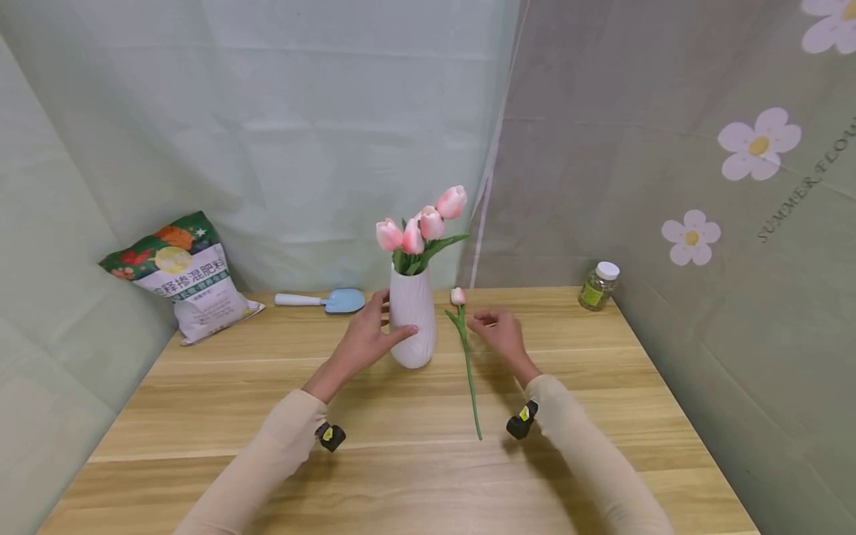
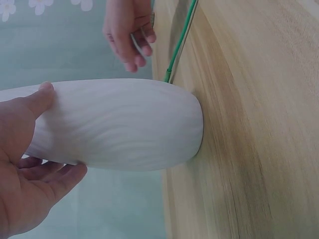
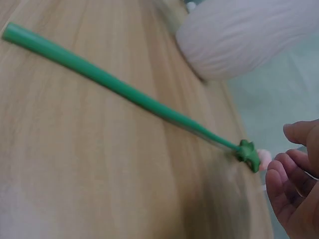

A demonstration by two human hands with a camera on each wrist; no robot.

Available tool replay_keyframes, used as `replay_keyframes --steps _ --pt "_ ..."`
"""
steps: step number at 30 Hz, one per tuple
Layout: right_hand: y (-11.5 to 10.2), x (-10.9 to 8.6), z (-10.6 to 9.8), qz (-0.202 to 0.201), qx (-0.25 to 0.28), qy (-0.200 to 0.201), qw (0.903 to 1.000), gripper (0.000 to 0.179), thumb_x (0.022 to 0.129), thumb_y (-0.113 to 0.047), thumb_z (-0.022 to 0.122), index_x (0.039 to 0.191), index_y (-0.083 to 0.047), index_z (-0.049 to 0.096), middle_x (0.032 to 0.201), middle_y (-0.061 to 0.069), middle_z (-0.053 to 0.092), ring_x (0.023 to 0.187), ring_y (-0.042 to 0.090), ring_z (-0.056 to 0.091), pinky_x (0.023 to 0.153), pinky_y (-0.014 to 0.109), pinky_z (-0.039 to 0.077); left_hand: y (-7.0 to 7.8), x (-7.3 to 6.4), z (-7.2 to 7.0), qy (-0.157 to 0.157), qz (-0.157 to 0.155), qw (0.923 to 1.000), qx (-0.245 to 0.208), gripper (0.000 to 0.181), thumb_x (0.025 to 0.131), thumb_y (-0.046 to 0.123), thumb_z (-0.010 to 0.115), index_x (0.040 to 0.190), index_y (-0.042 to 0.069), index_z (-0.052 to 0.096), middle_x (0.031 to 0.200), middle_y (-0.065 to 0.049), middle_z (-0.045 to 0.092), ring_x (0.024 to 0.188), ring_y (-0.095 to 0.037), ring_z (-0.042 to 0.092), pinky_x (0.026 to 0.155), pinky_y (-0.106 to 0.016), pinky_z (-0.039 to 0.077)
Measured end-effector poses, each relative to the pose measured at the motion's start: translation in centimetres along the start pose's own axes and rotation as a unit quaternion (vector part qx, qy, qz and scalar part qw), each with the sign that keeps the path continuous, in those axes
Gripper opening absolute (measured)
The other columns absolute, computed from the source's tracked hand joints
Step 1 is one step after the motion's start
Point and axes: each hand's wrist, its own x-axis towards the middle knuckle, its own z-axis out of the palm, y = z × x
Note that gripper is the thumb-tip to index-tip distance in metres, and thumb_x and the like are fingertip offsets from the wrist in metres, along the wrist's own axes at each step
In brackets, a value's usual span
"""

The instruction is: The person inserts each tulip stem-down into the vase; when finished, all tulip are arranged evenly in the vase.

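A white ribbed vase (image 1: 412,319) stands upright on the table, holding several pink tulips (image 1: 431,222) with green leaves. My left hand (image 1: 371,334) grips the vase from its left side, thumb across the front and fingers round the back, as the left wrist view (image 2: 30,149) also shows. To the right of the vase a single pink tulip (image 1: 470,371) lies on the wood, its bloom pointing away from me. Just right of its leaves hovers my right hand (image 1: 503,336), fingers loosely bent with nothing between them. In the right wrist view its fingers (image 3: 281,191) appear beside the bloom end.
A fertilizer bag (image 1: 200,286) leans at the back left. Near the back edge lies a small blue trowel (image 1: 344,300) with a white handle, left of the vase. A white-capped jar (image 1: 597,287) stands at the back right corner. Fabric walls border the table (image 1: 414,475).
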Motion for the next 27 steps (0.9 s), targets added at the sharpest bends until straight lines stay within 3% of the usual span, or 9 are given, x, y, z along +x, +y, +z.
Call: replay_keyframes --steps 4,14,27 --pt "0.4 -0.1 0.4 0.009 -0.012 -0.019 0.9997 0.020 0.088 -0.020 0.082 0.100 -0.004 0.080 0.094 0.011 0.078 0.090 0.028 0.073 0.076 0.036 0.061 0.0 0.0 0.0 -0.001 -0.002 1.0000 -0.002 0.089 0.090 0.045 0.078 0.153 0.002 0.033 0.149 -0.017 0.047 0.136 -0.035 0.050 0.107 -0.050 0.052" --pt "0.8 0.0 1.3 0.054 -0.012 -0.063 0.9965 0.023 0.087 -0.023 0.083 0.099 -0.003 0.079 0.089 0.009 0.077 0.072 0.014 0.070 0.061 0.022 0.054 0.1 0.1 0.0 -0.002 -0.008 1.0000 0.002 0.089 0.090 0.044 0.079 0.154 0.002 0.033 0.150 -0.017 0.047 0.137 -0.034 0.050 0.107 -0.048 0.052" --pt "1.2 -0.6 1.6 0.049 -0.050 -0.070 0.9951 0.021 0.082 -0.027 0.086 0.087 -0.007 0.081 0.081 0.004 0.077 0.075 0.016 0.069 0.068 0.030 0.055 -0.1 0.0 0.0 0.000 -0.002 1.0000 0.006 0.090 0.090 0.047 0.078 0.154 0.002 0.033 0.150 -0.017 0.047 0.136 -0.034 0.050 0.106 -0.047 0.053"
